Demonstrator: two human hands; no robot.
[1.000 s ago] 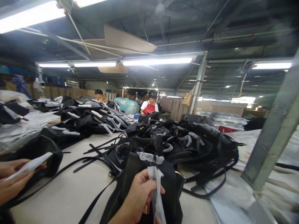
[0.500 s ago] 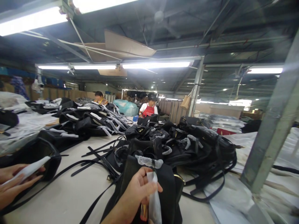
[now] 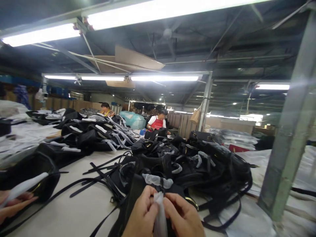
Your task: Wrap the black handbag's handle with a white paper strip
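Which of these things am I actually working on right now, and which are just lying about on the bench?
In hand:
- left hand and right hand, both pinching the white wrapping strip
- black bag under the hands

Lying about:
- heap of black bags behind
- loose straps on the table
- second heap at left
- a co-worker's hand holding another bag
- grey post

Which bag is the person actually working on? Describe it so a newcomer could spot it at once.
Start at the long pale table and the big heap of black bags at its middle. The bag is the black one nearest the camera, standing in front of the heap. Unlike the rest, both hands, left hand and right hand, pinch a clear plastic strip at its top.
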